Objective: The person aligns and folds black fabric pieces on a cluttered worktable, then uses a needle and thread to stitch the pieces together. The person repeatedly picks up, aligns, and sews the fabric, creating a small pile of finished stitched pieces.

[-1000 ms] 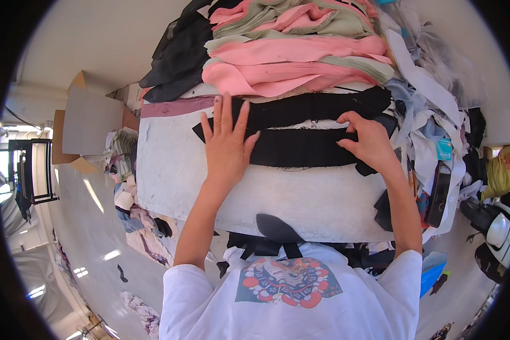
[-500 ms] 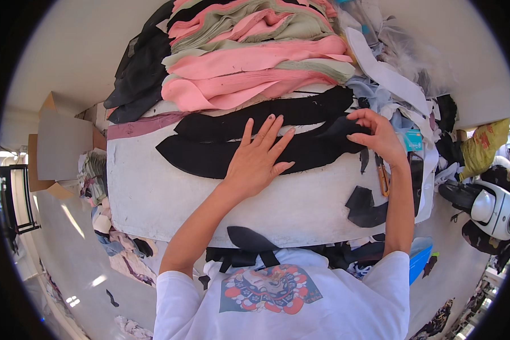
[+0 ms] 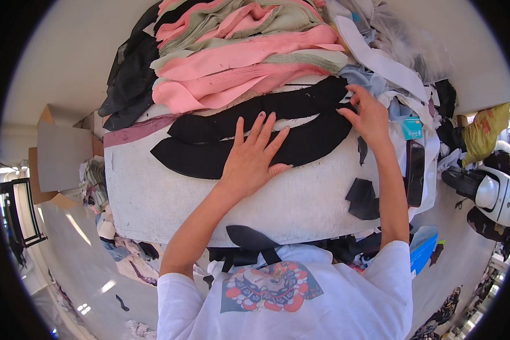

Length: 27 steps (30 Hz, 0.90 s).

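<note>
A person's left hand [image 3: 250, 161] lies spread on the black near strip [image 3: 311, 143], across the middle of a white table [image 3: 266, 207], its longer fingertips reaching over the far strip [image 3: 283, 106]. Palm down, it clasps nothing. The right hand [image 3: 371, 120] is at the near strip's right end, toward the table's far right corner, thumb and forefinger parted; whether cloth is nipped there, one cannot tell.

The far strip, also black, lies just beyond, before a pink-and-green stack [image 3: 249, 50] on the table's far side. A black scrap [image 3: 364, 198] sits near the table's right edge, well apart from both strips.

Settling the near strip flat appears to be the step in hand. Done well, it would call for even, light pressure from the left palm, without dragging, while the right hand eases the end outward just enough to take up slack; too firm a pull could distort the curve or shift the far strip.

The near strip's long axis runs left to right across the table. Its pointed end aims at the table's left side; the middle bows toward the near edge, and the right end sweeps up toward the far right corner.
</note>
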Available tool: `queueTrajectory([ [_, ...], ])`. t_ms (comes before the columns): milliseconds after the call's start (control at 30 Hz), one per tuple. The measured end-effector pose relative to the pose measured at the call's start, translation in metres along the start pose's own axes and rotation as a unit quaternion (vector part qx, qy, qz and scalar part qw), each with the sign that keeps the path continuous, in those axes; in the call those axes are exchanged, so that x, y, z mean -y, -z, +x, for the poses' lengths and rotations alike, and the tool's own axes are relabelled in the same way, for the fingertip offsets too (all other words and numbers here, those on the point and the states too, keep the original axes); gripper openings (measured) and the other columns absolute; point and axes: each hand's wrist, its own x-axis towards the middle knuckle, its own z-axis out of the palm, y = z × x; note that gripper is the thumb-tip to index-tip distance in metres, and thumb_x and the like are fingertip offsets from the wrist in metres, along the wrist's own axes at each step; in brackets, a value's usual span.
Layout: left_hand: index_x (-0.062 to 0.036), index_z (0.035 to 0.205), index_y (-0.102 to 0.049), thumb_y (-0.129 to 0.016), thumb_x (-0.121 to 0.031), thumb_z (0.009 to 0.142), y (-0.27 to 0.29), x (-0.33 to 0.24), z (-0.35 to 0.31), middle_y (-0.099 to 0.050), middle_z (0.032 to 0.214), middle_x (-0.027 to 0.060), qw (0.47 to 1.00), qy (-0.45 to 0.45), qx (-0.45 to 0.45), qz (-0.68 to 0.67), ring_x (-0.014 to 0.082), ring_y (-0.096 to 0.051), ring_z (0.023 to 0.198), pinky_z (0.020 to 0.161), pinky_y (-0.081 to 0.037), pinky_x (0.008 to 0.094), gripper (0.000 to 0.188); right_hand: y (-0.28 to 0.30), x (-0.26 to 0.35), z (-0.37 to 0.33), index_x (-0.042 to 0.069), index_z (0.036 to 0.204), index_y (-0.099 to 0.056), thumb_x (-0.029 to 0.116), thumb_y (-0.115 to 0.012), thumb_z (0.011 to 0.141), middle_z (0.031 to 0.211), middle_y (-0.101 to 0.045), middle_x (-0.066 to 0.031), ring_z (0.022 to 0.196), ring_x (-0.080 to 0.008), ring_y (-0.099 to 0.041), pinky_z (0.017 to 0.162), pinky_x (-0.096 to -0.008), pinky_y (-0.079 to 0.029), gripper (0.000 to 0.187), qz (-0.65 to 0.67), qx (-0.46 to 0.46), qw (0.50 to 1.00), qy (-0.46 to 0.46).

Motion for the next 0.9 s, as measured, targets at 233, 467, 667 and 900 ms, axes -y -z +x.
queueTrajectory([
  [233, -0.0131, 0.148, -0.036, -0.046, -0.059, 0.089, -0.002, -0.002, 0.001, -0.026, 0.155, 0.0148, 1.000, 0.002, 0.002, 0.007, 0.0301, -0.020, 0.146, 0.117, -0.011, 0.0549, 0.075, -0.044, 0.014, -0.033, 0.003, 0.144, -0.038, 0.045, -0.051, 0.093, 0.153, -0.030, -0.0150, 0.145, -0.0301, -0.021, 0.118, -0.0497, -0.011, 0.067, -0.133, 0.042, 0.966, 0.216],
  [467, -0.0123, 0.149, -0.034, -0.040, -0.064, 0.090, -0.009, 0.000, -0.001, -0.026, 0.155, 0.0146, 0.999, 0.001, -0.020, 0.046, 0.0301, -0.023, 0.145, 0.116, -0.014, 0.0540, 0.078, -0.010, 0.000, -0.031, 0.006, 0.136, -0.050, 0.034, -0.054, 0.095, 0.146, -0.043, -0.0147, 0.141, -0.0306, -0.030, 0.116, -0.0433, -0.023, 0.049, 0.117, 0.028, 0.975, 0.187],
  [667, -0.0133, 0.146, -0.039, -0.053, -0.054, 0.091, -0.007, 0.001, -0.004, -0.031, 0.153, 0.0149, 0.994, -0.009, -0.093, -0.058, 0.0302, -0.027, 0.143, 0.115, -0.015, 0.0541, 0.070, 0.067, 0.012, -0.096, 0.006, 0.106, -0.067, 0.020, -0.074, 0.079, 0.094, -0.065, -0.0080, 0.086, -0.0212, -0.061, 0.076, -0.0329, -0.049, 0.031, 0.132, 0.173, 0.972, -0.087],
  [900, -0.0077, 0.115, -0.065, -0.065, -0.024, 0.089, 0.010, -0.010, -0.023, -0.060, 0.127, 0.0106, 0.921, 0.000, -0.314, -0.229, 0.0312, -0.046, 0.131, 0.110, -0.028, 0.0489, 0.031, 0.061, -0.025, -0.140, 0.005, 0.098, -0.067, 0.013, -0.076, 0.074, 0.085, -0.061, -0.0053, 0.078, -0.0162, -0.057, 0.070, -0.0278, -0.047, 0.027, 0.103, 0.176, 0.977, -0.060],
])
